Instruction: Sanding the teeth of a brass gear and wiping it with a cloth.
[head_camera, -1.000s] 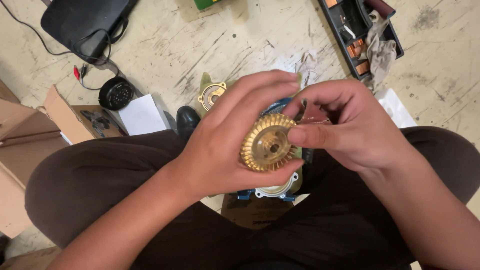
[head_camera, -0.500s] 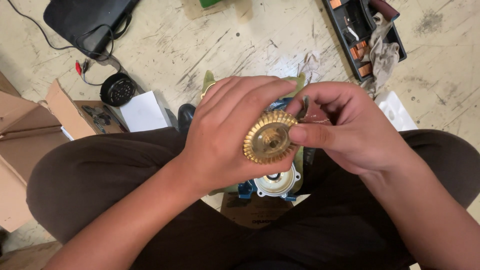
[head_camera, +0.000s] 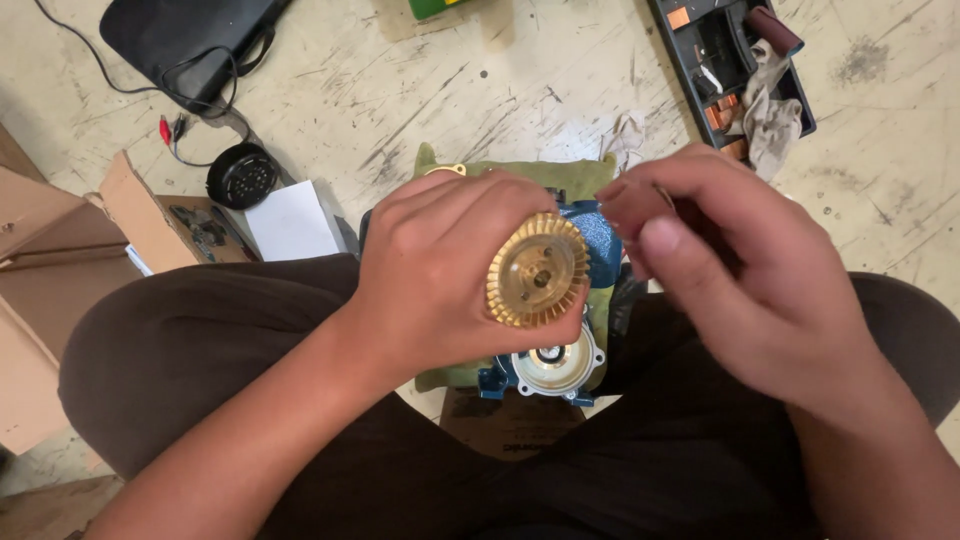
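The left hand (head_camera: 440, 270) holds a brass toothed wheel (head_camera: 537, 270), fingers wrapped around its rim from behind and the thumb below it. The wheel's flat face, with a small centre hole, is turned toward the camera. It sits above the lap, directly over a blue pump body (head_camera: 570, 300).

One second ago, the right hand (head_camera: 740, 270) pinched the wheel's rim together with the left hand. Now the right hand has let go and moved off to the right; it is near the wheel but no longer touches it. Its fingers are loosely curled with fingertips drawn together; whether they hold a small part cannot be told. The wheel has also turned, so more of its face shows than before.

Beneath the wheel, the pump body rests on a green cloth (head_camera: 590, 180) between the knees. Its round pale end plate (head_camera: 553, 366) shows just below the wheel. The left hand and wheel cover most of the pump body.

On the floor (head_camera: 420, 90):
- a black tool tray (head_camera: 735, 70) with a rag, upper right;
- a black bag (head_camera: 185, 40) with a cable, upper left;
- a round black part (head_camera: 242, 175) beside a white sheet (head_camera: 292, 222);
- cardboard boxes (head_camera: 60, 260), left.
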